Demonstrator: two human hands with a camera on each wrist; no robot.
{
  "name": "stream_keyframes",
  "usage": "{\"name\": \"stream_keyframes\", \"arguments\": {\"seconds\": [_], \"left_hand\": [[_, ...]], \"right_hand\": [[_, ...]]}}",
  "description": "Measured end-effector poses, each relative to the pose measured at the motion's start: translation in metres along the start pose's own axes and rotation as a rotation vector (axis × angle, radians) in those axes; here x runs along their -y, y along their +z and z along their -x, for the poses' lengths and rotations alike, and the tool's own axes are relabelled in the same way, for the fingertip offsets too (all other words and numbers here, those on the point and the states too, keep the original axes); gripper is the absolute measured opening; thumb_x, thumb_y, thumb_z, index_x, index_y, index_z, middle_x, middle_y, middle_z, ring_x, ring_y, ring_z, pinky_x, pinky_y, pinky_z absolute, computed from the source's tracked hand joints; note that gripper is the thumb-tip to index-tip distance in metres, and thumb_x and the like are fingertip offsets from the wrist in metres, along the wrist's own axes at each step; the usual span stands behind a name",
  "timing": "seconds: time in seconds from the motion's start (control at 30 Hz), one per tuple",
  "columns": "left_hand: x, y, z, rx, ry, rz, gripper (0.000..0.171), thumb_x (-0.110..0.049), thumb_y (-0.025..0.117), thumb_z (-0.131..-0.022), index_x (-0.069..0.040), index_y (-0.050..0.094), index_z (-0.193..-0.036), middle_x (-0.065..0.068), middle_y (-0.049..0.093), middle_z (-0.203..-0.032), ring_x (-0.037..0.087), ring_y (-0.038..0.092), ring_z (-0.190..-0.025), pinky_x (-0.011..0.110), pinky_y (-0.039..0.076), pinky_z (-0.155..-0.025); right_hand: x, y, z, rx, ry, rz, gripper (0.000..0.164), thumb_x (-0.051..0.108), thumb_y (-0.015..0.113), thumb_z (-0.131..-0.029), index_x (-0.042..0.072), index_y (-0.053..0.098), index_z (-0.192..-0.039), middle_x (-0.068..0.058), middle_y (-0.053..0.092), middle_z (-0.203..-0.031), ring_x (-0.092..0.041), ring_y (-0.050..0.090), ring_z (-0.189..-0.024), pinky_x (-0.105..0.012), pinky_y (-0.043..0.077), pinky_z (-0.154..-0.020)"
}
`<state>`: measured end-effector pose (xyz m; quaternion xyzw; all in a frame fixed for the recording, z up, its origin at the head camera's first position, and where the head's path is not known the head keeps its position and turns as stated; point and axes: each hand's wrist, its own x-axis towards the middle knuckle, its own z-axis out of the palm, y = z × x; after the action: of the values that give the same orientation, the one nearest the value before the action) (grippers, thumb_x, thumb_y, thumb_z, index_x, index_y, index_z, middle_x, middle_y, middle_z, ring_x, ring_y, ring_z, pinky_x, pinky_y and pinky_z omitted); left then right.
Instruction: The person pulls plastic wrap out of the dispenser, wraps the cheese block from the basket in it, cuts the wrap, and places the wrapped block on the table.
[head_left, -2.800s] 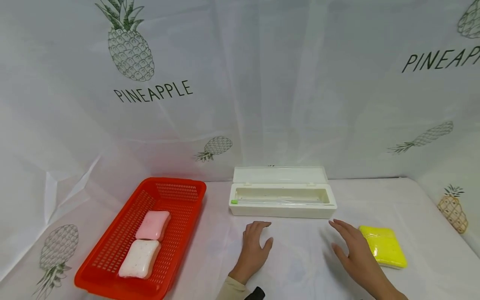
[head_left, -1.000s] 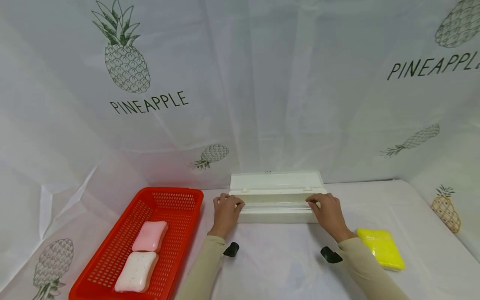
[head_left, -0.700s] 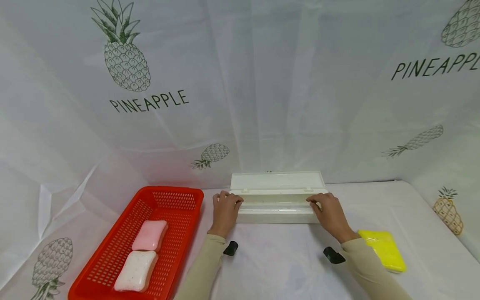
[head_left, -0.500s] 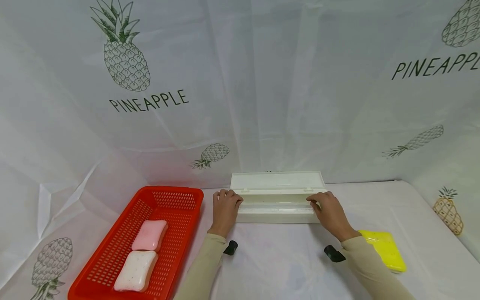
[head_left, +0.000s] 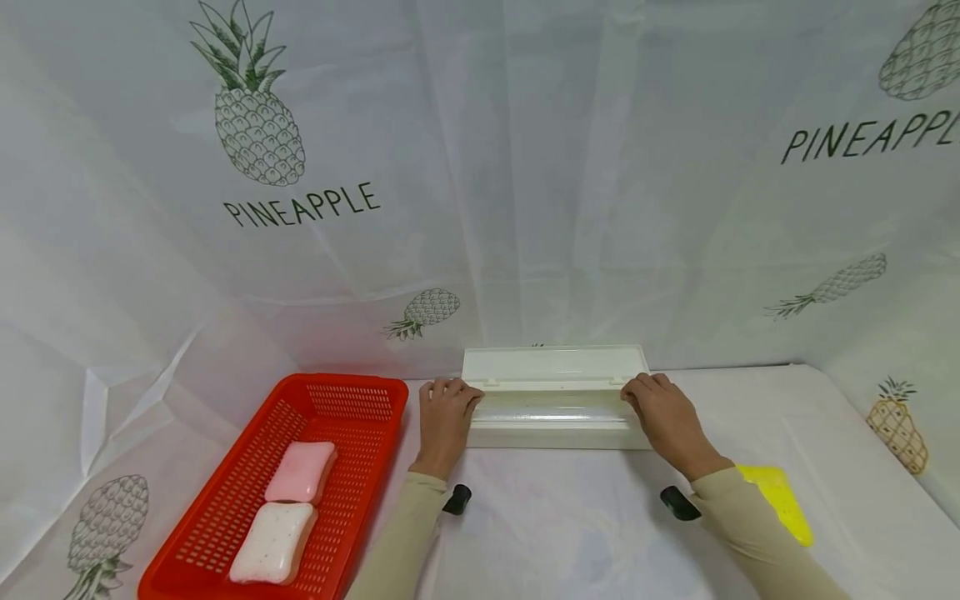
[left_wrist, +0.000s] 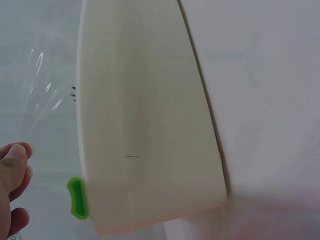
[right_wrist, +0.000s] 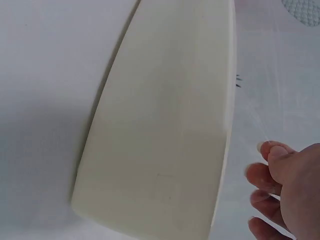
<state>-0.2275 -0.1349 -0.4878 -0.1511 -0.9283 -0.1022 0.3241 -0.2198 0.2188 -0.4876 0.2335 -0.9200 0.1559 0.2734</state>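
A white cling film dispenser (head_left: 555, 437) stands against the back wall in the head view, its lid (head_left: 555, 365) tipped back. My left hand (head_left: 444, 425) is at its left end and my right hand (head_left: 667, 421) at its right end. Clear cling film (left_wrist: 42, 90) runs up to the pinched left thumb and finger in the left wrist view. On the other side, the right wrist view has the right thumb and forefinger pinching the film (right_wrist: 265, 117) too. A green cutter slider (left_wrist: 77, 198) sits at the dispenser's left end; the left hand hides it in the head view.
To the left is a red plastic basket (head_left: 386, 467) with a pink soap-like bar (head_left: 302, 471) and a white speckled one (head_left: 273, 542). A yellow packet (head_left: 780, 500) lies at right, partly behind the right sleeve. White cloth covers table and walls.
Both hands came forward from empty above the table to the dispenser and pinched the film. In the last half second they spread slightly apart. The film between them looks stretched.
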Motion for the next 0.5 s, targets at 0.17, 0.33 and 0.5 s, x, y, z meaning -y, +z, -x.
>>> {"name": "stream_keyframes", "arguments": {"seconds": [0.17,0.33,0.5], "left_hand": [[-0.001,-0.008,-0.001,-0.008,0.005,0.01,0.007,-0.026,0.08,-0.092,-0.021,0.084,-0.094,-0.004,0.07,-0.088,0.023,0.059,-0.096,0.047,0.045,-0.097],[-0.002,-0.013,0.0,-0.007,0.014,0.018,0.006,-0.025,0.081,-0.092,-0.021,0.084,-0.096,-0.004,0.07,-0.089,0.022,0.058,-0.096,0.046,0.045,-0.097],[-0.002,-0.017,0.002,0.001,0.005,0.042,0.006,-0.021,0.083,-0.09,-0.021,0.083,-0.095,-0.003,0.072,-0.091,0.023,0.058,-0.098,0.047,0.044,-0.097]], "right_hand": [[0.001,-0.01,0.003,0.044,-0.006,-0.023,0.015,-0.004,0.078,-0.089,0.004,0.071,-0.099,-0.006,0.074,-0.094,-0.028,0.064,-0.088,-0.043,0.056,-0.075],[0.001,-0.018,0.006,0.034,-0.07,-0.051,0.022,-0.009,0.081,-0.083,0.006,0.07,-0.095,-0.004,0.072,-0.09,-0.025,0.064,-0.087,-0.042,0.056,-0.073],[0.001,-0.025,0.008,-0.024,-0.11,-0.048,0.026,-0.01,0.085,-0.077,0.006,0.073,-0.094,-0.002,0.071,-0.087,-0.024,0.064,-0.085,-0.041,0.056,-0.072]]}}
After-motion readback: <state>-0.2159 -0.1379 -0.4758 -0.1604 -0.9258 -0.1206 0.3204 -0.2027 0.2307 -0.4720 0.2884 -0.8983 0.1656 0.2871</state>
